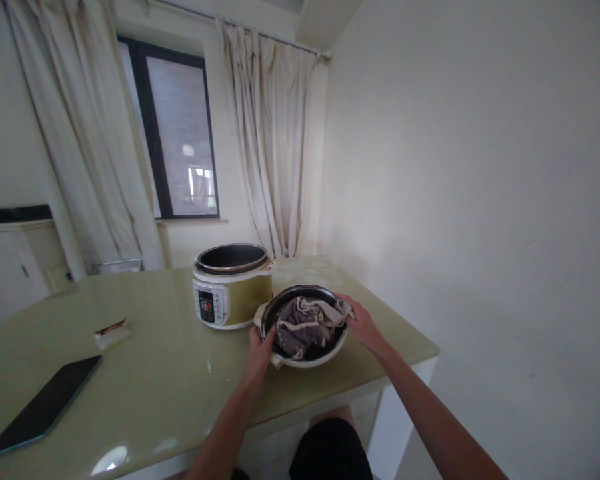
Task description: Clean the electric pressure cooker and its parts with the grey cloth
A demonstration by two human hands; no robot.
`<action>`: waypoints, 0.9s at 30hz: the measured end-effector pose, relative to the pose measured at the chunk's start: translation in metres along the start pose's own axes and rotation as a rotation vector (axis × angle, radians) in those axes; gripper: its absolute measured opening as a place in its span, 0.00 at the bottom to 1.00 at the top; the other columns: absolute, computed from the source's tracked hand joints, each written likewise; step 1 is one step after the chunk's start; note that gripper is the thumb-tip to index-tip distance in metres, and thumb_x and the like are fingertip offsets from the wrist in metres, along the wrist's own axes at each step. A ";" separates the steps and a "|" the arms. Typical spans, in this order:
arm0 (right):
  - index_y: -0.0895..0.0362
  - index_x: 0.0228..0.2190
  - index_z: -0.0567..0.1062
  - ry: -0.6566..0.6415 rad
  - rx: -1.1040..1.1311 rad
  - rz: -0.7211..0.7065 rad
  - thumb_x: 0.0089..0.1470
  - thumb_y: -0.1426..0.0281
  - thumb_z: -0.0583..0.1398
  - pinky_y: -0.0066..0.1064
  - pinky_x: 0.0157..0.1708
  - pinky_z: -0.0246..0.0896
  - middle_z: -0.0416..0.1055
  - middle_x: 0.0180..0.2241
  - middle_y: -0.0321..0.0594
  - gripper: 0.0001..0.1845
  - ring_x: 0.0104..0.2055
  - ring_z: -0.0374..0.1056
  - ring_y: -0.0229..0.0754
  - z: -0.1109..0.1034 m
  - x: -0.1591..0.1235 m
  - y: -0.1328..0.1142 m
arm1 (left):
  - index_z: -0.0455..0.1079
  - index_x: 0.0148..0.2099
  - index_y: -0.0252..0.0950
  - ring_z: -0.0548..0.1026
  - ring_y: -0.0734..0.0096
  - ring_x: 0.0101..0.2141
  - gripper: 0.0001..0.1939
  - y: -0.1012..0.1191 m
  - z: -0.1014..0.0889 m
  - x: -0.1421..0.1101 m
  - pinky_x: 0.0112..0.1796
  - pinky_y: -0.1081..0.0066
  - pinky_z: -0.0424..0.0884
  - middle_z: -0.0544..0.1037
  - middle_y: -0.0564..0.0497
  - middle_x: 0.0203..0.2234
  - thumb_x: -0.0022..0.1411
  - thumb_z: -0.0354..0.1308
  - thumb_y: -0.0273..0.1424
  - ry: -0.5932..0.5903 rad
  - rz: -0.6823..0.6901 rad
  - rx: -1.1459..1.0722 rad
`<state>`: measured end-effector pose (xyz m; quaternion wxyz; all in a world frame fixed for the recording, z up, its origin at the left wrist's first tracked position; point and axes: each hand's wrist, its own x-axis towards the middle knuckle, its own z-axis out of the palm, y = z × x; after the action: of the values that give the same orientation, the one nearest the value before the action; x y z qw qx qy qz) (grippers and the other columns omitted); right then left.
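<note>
The upturned lid [303,364] of an electric pressure cooker is at the table's near right edge, its dark inner side facing up. A crumpled grey-purple cloth [305,327] with pale edging lies inside it. My left hand [261,347] grips the lid's left rim, thumb on the inside. At the right rim, my right hand [363,325] is closed on a pale edge of the cloth; its fingertips are partly hidden. Just behind and to the left stands the lidless cooker body [247,300], white and gold with a front control panel and a dark inner pot.
On the glossy greenish table [165,380] lie a dark flat tablet-like object [45,403] and a small white-and-brown packet [113,333]. A wall [480,200] rises along the right. Behind are curtains [275,133], a window [180,127] and a white cabinet [10,267].
</note>
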<state>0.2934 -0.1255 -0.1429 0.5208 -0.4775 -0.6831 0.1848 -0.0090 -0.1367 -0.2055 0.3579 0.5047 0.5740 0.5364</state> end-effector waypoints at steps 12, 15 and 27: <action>0.52 0.65 0.70 -0.218 -0.402 -0.224 0.67 0.55 0.55 0.51 0.66 0.56 0.70 0.62 0.50 0.29 0.64 0.64 0.55 0.038 -0.018 -0.067 | 0.44 0.76 0.31 0.57 0.60 0.72 0.38 -0.004 0.024 -0.022 0.71 0.62 0.50 0.57 0.36 0.73 0.69 0.50 0.32 0.111 0.096 -0.217; 0.44 0.66 0.67 -0.440 -0.650 -0.162 0.55 0.44 0.66 0.61 0.63 0.56 0.61 0.68 0.52 0.42 0.66 0.60 0.66 0.064 -0.024 -0.090 | 0.40 0.77 0.28 0.54 0.59 0.73 0.39 -0.007 0.029 -0.026 0.71 0.62 0.50 0.53 0.34 0.75 0.70 0.49 0.31 0.136 0.139 -0.188; 0.49 0.57 0.74 -0.334 -1.068 -0.033 0.53 0.57 0.69 0.48 0.52 0.66 0.67 0.57 0.53 0.31 0.60 0.61 0.61 0.052 0.025 -0.085 | 0.34 0.78 0.28 0.52 0.60 0.74 0.39 -0.006 0.030 -0.032 0.72 0.58 0.47 0.49 0.32 0.76 0.72 0.47 0.30 0.159 0.276 -0.164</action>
<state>0.2080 -0.1319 -0.0860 0.0942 -0.6284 -0.7624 -0.1221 0.0256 -0.1595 -0.2209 0.2741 0.5038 0.4799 0.6639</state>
